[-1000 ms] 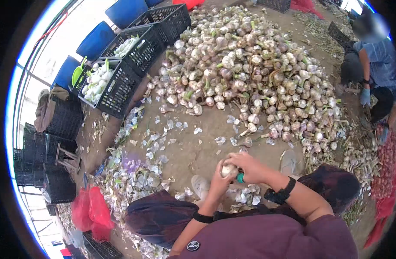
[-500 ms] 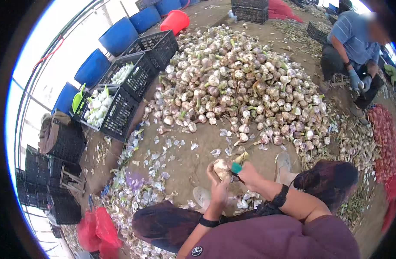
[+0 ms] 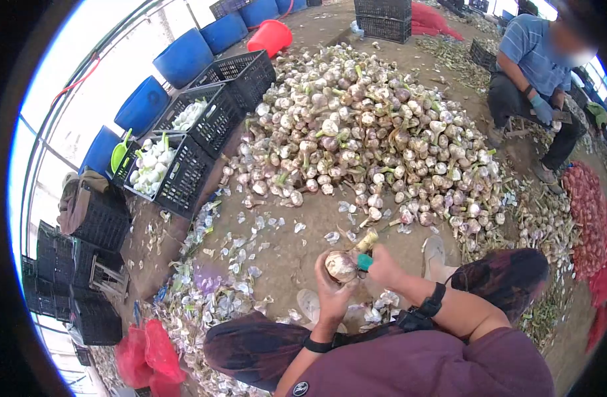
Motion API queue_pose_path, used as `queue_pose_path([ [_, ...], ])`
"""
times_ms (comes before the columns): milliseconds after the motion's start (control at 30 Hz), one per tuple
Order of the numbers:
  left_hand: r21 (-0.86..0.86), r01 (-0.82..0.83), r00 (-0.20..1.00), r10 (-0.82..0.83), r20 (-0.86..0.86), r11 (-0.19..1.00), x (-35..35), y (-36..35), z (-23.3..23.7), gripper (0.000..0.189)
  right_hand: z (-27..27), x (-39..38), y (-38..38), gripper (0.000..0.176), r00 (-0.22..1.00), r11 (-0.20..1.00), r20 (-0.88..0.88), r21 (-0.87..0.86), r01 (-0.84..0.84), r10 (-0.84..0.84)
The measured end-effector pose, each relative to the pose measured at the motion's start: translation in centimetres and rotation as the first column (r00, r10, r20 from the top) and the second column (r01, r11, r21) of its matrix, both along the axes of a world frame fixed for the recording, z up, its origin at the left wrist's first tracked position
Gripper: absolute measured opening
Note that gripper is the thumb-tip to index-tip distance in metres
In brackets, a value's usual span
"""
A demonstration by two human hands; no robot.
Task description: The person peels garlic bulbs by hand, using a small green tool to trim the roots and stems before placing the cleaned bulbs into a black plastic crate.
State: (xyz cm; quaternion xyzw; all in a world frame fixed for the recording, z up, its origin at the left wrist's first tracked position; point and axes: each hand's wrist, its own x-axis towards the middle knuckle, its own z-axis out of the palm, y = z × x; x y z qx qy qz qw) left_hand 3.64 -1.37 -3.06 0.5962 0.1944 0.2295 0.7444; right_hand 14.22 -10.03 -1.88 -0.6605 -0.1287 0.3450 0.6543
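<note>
My left hand (image 3: 331,291) is wrapped round a garlic bulb (image 3: 341,266) in front of my knees. The bulb's stem (image 3: 366,241) points up and to the right. My right hand (image 3: 385,266) is closed on a green-handled tool (image 3: 364,262), held against the bulb's right side near the stem; its blade cannot be made out. Beyond my hands rises a large heap of garlic bulbs (image 3: 356,126) with stems. Loose garlic skins (image 3: 217,291) lie on the ground to the left of my hands.
Black crates (image 3: 184,173) at the left hold white peeled garlic (image 3: 152,165). Behind them stand blue barrels (image 3: 141,104) and a red bucket (image 3: 270,36). A gloved co-worker (image 3: 531,59) sits at the upper right, near red net sacks (image 3: 583,218). Red netting (image 3: 148,354) lies lower left.
My left hand has turned the bulb, and its stem now shows more fully, pointing up right. My right hand has shifted slightly. The co-worker's hands and head have moved.
</note>
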Motion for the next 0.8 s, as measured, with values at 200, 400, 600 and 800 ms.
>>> queue_pose_path([
  [200,-0.161,-0.014,1.000,0.016,0.014,0.987,-0.2,-0.2,1.2,0.060,0.1,0.6,-0.9,0.024,0.936,0.994,0.339,-0.079,-0.071,0.094],
  [400,-0.674,0.031,1.000,-0.021,0.022,0.738,-0.1,-0.2,1.6,0.045,1.7,1.1,-1.1,0.024,0.847,0.995,0.527,0.013,-0.094,0.073],
  [600,-0.821,0.076,0.983,-0.182,-0.034,0.565,0.4,0.2,2.5,0.056,1.1,1.2,-1.4,0.028,0.847,0.997,0.526,-0.036,-0.067,0.076],
  [800,-0.672,0.017,0.999,-0.033,-0.011,0.741,0.0,-0.7,-0.6,0.044,1.7,0.5,-1.7,0.027,0.875,0.992,0.469,-0.007,-0.128,0.116],
])
